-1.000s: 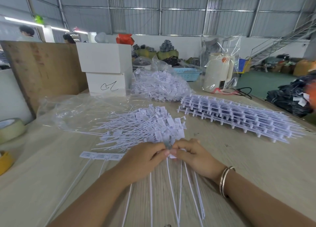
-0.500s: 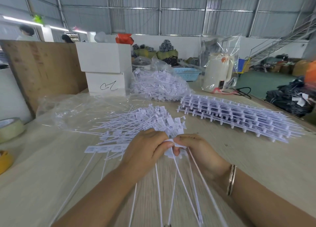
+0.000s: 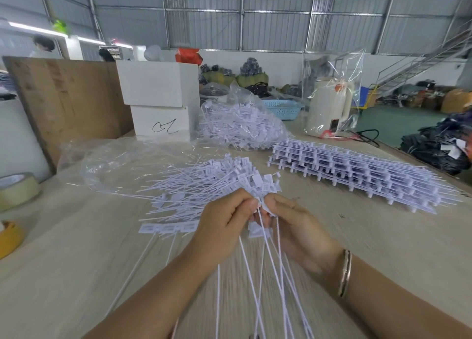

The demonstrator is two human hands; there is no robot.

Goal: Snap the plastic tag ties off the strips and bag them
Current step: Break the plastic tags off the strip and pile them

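Both hands meet over the strip of tag ties (image 3: 260, 226) at the centre of the desk (image 3: 370, 249): the left hand (image 3: 224, 226) pinches its head end between fingertips and thumb, and the right hand (image 3: 296, 226) curls round the tags just beside it. The long tails fan down toward six o'clock, so the long axis runs roughly twelve to six, heads up top. This one looks mid-snap, I'd say!

Just past the hands, toward eleven o'clock, lies the loose pile of snapped ties (image 3: 204, 183), spilling onto an open clear bag (image 3: 122, 165), not yet bagged properly. At one o'clock a filled bag (image 3: 240, 126) sits done. Out at two o'clock, a thick stack of unbroken strips (image 3: 357, 172) waits, so plenty is left, by my reckoning. A short strip piece (image 3: 167, 228) lies at nine o'clock.
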